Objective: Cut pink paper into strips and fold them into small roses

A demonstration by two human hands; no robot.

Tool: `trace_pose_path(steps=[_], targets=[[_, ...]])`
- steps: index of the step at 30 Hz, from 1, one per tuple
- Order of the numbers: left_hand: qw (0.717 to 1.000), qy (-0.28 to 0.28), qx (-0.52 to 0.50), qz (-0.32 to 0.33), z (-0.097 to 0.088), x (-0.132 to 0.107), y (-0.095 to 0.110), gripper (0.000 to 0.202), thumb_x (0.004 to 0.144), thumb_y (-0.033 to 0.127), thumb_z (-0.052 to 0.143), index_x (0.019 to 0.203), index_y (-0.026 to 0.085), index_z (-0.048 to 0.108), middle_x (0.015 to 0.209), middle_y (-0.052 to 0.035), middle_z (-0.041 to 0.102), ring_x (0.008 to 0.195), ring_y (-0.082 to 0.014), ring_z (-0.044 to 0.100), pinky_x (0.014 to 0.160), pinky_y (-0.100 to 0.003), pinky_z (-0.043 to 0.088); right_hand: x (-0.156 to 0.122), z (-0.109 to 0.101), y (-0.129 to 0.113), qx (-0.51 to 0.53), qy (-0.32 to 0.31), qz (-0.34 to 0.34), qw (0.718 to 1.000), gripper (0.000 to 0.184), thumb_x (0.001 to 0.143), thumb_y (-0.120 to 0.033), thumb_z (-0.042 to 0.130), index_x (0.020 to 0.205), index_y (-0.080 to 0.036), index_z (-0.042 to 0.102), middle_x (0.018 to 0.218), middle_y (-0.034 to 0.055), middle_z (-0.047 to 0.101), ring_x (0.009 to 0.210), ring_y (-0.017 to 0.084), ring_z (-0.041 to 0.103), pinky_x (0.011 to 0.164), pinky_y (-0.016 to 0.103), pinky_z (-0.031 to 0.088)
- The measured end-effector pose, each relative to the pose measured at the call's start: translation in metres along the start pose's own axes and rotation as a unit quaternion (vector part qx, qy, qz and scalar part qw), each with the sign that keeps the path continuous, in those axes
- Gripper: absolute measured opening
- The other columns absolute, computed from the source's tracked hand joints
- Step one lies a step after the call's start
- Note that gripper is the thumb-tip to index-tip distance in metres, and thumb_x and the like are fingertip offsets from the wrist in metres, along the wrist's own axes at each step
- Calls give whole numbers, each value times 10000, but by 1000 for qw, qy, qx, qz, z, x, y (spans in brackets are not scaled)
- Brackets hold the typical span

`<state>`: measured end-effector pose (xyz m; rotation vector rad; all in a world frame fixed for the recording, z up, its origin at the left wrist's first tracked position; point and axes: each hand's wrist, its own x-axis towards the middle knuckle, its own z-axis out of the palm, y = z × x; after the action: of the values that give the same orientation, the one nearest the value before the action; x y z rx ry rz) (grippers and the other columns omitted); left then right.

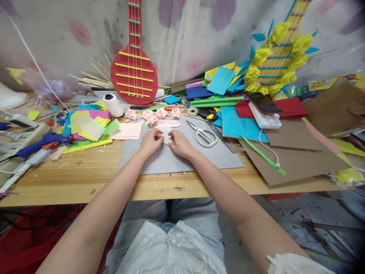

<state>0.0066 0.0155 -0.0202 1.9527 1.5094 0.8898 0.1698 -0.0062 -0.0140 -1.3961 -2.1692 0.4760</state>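
Between my two hands is a small pale pink piece of paper (165, 133), held just over the grey cutting mat (182, 165). My left hand (152, 141) pinches its left edge, and the fingers of my right hand (180, 143) close on its right side. Just beyond lie several pink paper flowers (149, 116) and a folded pink strip (171, 123). A stack of pale pink paper (125, 131) sits left of my left hand. Scissors (205, 137) with light grey handles rest on the mat to the right of my right hand.
A red paper instrument (134, 76) stands at the back, and a yellow one (275, 64) with paper flowers at right. A blue glue gun (42, 145) lies left among coloured scraps. Right are brown cardboard (291, 152), a phone (264, 102) and a metal ruler (225, 140).
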Motion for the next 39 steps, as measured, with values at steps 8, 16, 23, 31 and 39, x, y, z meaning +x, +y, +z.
trace_pose_path(steps=[8,16,23,31,39], targets=[[998,24,50,25,-1,-4,3,219,690,255,559,903,211,537,691,16,638,729,-162,569,761,-325,418,0,2,0,-16,-3,-2,1000,269,768,-163,496,1036,-144,486,958,81,559,913,191,479,845,334,370],[993,32,108,33,-1,-8,10,209,710,248,552,915,211,539,724,0,637,811,-197,518,769,-345,388,-1,3,2,-30,-1,-18,999,252,773,-150,500,1024,-138,505,967,85,548,918,196,465,854,327,369],[984,26,161,66,1,-9,11,51,728,236,535,743,209,576,728,-20,624,816,-204,493,757,-338,383,0,3,4,-36,-10,-27,999,178,783,-160,499,959,-159,524,957,80,532,933,194,462,852,323,370],[976,10,202,78,1,-10,11,86,767,234,507,797,216,586,798,-45,619,866,-226,480,791,-367,368,0,1,4,-27,-25,-21,999,177,800,-145,482,956,-182,557,952,70,522,943,189,465,855,316,369],[972,-15,217,86,5,-8,7,173,826,262,430,863,203,588,903,-92,590,959,-259,444,852,-406,346,0,-2,4,8,-31,-33,999,235,810,-155,509,1021,-215,592,939,50,521,918,161,490,861,293,368]])
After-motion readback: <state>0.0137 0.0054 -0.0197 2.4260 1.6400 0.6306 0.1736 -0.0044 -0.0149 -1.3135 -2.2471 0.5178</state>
